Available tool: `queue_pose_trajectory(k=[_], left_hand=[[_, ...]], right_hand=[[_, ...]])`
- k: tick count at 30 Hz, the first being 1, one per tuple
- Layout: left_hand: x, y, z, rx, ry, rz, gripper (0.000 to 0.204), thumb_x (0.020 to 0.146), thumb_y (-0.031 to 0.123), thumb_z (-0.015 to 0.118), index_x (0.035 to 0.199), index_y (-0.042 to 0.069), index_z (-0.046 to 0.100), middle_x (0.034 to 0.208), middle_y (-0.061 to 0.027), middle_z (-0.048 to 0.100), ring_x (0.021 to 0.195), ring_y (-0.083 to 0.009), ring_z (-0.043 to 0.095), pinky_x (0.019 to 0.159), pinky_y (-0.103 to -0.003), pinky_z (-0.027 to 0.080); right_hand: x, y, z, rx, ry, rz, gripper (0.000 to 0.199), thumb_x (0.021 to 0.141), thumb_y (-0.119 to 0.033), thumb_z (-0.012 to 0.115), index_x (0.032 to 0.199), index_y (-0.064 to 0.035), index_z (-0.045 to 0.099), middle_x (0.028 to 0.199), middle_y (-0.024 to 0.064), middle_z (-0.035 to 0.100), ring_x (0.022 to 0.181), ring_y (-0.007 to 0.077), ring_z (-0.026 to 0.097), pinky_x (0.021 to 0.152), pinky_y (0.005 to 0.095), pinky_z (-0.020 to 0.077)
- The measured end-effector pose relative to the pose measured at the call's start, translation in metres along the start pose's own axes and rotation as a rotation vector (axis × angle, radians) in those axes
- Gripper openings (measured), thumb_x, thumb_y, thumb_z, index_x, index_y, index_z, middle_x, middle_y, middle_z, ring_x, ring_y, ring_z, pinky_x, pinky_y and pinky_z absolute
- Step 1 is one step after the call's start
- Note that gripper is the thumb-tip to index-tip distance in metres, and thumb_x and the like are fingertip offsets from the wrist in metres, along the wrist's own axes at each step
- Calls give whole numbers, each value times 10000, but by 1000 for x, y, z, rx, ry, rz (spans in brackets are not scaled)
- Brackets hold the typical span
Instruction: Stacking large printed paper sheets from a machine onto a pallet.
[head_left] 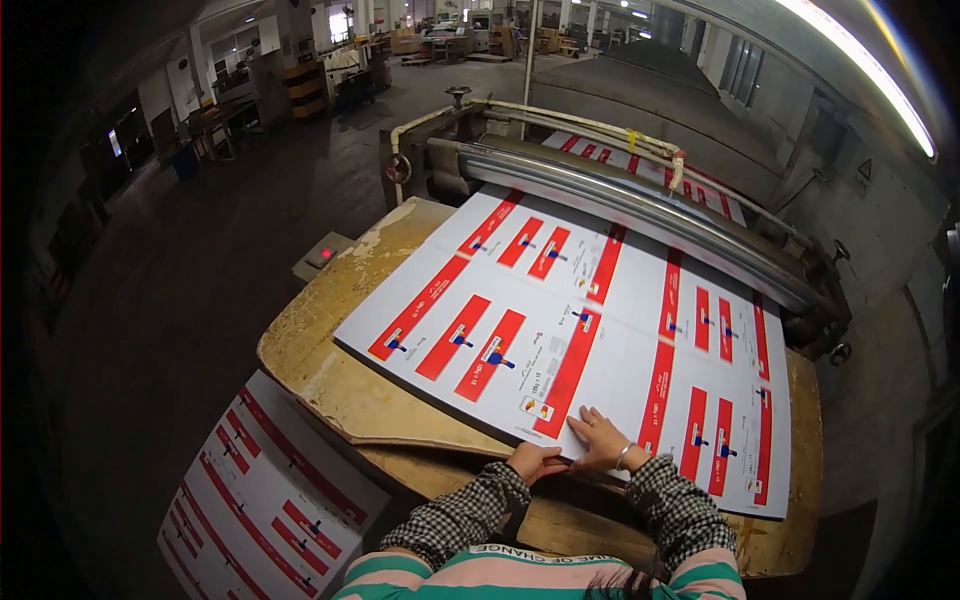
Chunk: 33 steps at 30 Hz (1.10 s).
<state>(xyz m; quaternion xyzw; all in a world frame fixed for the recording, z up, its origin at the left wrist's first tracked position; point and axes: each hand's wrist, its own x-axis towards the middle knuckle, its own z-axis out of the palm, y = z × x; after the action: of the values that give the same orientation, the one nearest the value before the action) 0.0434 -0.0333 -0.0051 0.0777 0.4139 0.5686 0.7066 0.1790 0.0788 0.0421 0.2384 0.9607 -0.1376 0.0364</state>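
A large white printed sheet (pixel 560 330) with red blocks and small blue figures lies on a worn wooden table (pixel 330 300). Its far end runs under the metal rollers (pixel 620 195) of a machine. At the near edge my left hand (pixel 533 463) is closed, thumb and fingers pinching the sheet's rim. Just right of it, my right hand (pixel 598 440) rests on top of the printed surface with fingers stretched out and a bracelet at the wrist. Whatever lies under the fingertips of my left hand is partly hidden.
A stack of similar printed sheets (pixel 270 490) stands lower left, below table height. Handwheels (pixel 399 168) and yellowed pipes (pixel 580 112) flank the rollers. A small box with a red light (pixel 321 255) sits left of the table. Another printed sheet (pixel 600 152) shows beyond the rollers.
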Motion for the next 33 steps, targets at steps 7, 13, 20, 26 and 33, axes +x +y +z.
queue_pose_trajectory(k=[7, 13, 20, 26, 33], left_hand=[[17, -12, -17, -93, 7, -69, 239, 811, 105, 513, 1011, -25, 521, 952, -130, 576, 862, -221, 567, 810, -317, 466], [-6, 3, 13, -51, 175, -88, 221, 847, 97, 411, 1009, -21, 505, 832, -174, 579, 762, -230, 579, 794, -358, 471], [8, -2, -3, -36, 55, -30, 330, 852, 111, 351, 1136, -56, 373, 1076, -204, 488, 967, -338, 518, 816, -447, 446], [4, 3, 8, -42, 33, -57, 345, 894, 205, 394, 1159, -16, 368, 1076, -190, 494, 965, -321, 531, 825, -400, 461], [3, -4, -2, 11, -41, -25, 337, 817, 44, 470, 1144, -2, 402, 1033, -132, 529, 892, -260, 565, 772, -332, 492]], right_hand=[[-10, 1, -98, 662, 40, 153, 310, 698, -130, 535, 971, 2, 596, 1028, 152, 584, 900, 199, 576, 785, 257, 445], [-28, -3, -70, 730, 11, 168, 365, 666, -123, 585, 1005, 11, 576, 1132, 123, 534, 966, 190, 539, 827, 270, 423], [-4, 15, -29, 657, -191, 123, 396, 643, -160, 651, 1002, -7, 586, 1142, 135, 522, 1023, 192, 518, 859, 255, 399], [42, 56, -10, 412, 247, 484, 527, 631, -276, 678, 1075, -30, 538, 1075, 185, 540, 1049, 281, 487, 867, 310, 398], [4, -1, 4, -22, -119, 25, 853, 541, -420, 712, 1234, -50, 381, 1320, 259, 231, 1227, 374, 232, 984, 389, 264]])
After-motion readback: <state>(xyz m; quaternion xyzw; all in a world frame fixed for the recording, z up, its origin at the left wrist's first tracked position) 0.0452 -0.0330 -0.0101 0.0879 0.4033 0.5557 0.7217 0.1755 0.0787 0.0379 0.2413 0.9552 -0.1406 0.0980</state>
